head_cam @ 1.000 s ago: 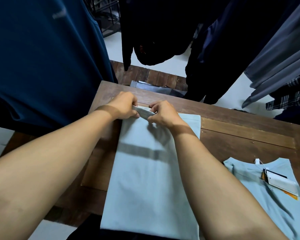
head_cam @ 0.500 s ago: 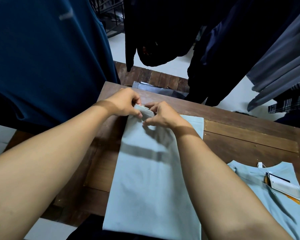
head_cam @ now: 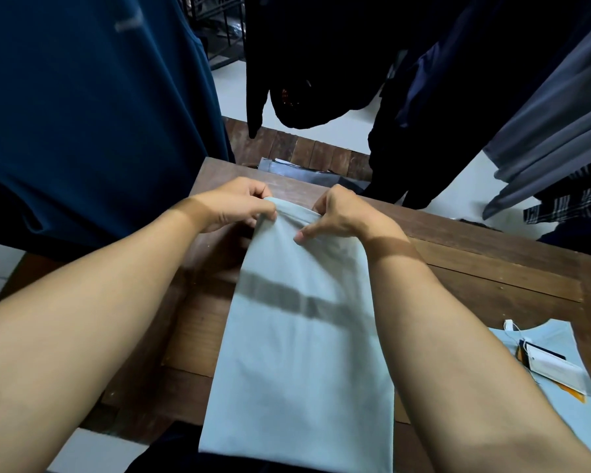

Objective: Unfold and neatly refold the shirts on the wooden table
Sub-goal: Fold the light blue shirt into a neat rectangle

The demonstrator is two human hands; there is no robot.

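Because you hold the pale blue shirt (head_cam: 301, 336) by its far end, its whole length lies toward 6 o'clock from your grip, and I judge that the coming fold turns on that line. At 9 o'clock, a dark teal garment (head_cam: 82, 114) hangs beside the wooden table (head_cam: 492, 268), apart from the shirt. Your left hand (head_cam: 234, 204) pinches the far-left corner of the cloth at about 11 o'clock, fingers curled over the edge, which is raised a little off the wood. The shirt is a long narrow panel, its long axis running from 12 to 6, with the near end draped over the table edge by your body. Your right hand (head_cam: 342, 216) pinches the same far edge at about 1 o'clock, thumb on top. The hands are level, neither nearer, so drawing the edge straight toward you should hold the sides in line. At 4 o'clock a second pale blue shirt (head_cam: 562, 337) lies flat, well apart, a hang tag (head_cam: 553, 368) at its collar. No basket or box shows.
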